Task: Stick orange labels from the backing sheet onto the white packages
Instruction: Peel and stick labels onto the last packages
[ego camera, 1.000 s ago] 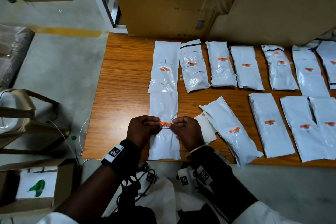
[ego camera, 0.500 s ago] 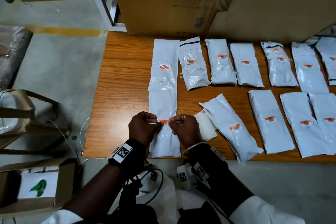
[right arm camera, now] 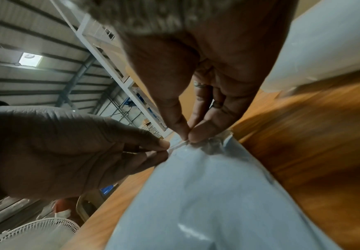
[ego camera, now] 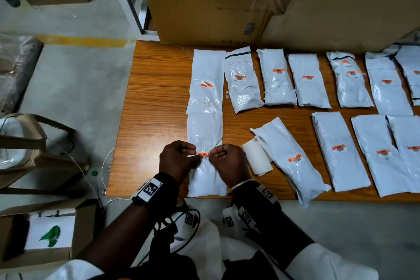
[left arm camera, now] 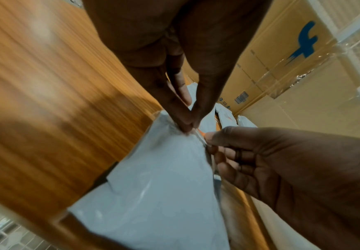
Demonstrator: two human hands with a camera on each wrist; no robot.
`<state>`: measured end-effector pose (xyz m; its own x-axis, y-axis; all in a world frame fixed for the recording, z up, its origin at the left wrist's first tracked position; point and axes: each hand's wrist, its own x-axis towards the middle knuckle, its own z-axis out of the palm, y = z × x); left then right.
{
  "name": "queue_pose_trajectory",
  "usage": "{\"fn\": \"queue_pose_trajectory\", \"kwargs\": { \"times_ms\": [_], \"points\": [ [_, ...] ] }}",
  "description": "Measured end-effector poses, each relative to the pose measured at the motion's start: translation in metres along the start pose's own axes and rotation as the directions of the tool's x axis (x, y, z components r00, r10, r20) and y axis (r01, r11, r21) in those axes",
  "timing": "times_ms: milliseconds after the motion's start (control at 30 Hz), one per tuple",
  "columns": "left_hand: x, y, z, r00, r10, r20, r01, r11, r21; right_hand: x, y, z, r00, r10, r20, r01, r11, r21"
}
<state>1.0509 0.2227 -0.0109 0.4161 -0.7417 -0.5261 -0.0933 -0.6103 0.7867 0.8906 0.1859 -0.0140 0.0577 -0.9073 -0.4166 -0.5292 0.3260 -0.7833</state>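
Note:
My left hand and right hand each pinch one end of a small orange label. They hold it stretched across the middle of a white package near the table's front edge. In the left wrist view my left hand's fingertips meet at the orange label, right at the white package. The right wrist view shows my right hand's fingertips on the label's other end. Whether the label is stuck down I cannot tell. The curled white backing sheet lies just to the right.
Several more white packages with orange labels lie in two rows on the wooden table. One slanted package partly covers the backing sheet. Large cardboard boxes stand along the table's back edge. Floor clutter is on the left.
Both hands keep their pinch on the label over the same package. They have barely shifted; the view itself has moved slightly.

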Motion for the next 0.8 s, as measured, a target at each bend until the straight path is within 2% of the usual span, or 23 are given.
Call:
{"fn": "queue_pose_trajectory", "kwargs": {
  "times_ms": [300, 400, 600, 733, 800],
  "points": [
    [0.000, 0.000, 0.005, 0.999, 0.039, -0.008, -0.038, 0.992, 0.119, -0.002, 0.009, 0.010, 0.993, -0.092, -0.068, 0.088, 0.994, -0.070],
    [-0.001, 0.001, 0.004, 0.999, 0.031, -0.042, -0.024, 0.986, 0.162, -0.004, 0.016, 0.010, 0.978, -0.169, -0.121, 0.153, 0.980, -0.128],
    [-0.004, 0.001, 0.003, 0.993, 0.026, -0.111, -0.002, 0.976, 0.216, 0.003, 0.024, 0.002, 0.985, -0.130, -0.115, 0.118, 0.987, -0.107],
    [-0.006, -0.009, 0.002, 0.981, 0.090, -0.173, -0.043, 0.966, 0.257, -0.002, 0.029, 0.006, 0.961, -0.235, -0.148, 0.222, 0.970, -0.102],
    [-0.006, -0.011, 0.000, 0.982, 0.078, -0.171, -0.030, 0.964, 0.264, -0.007, 0.033, 0.007, 0.942, -0.300, -0.151, 0.282, 0.951, -0.129]
  ]
}}
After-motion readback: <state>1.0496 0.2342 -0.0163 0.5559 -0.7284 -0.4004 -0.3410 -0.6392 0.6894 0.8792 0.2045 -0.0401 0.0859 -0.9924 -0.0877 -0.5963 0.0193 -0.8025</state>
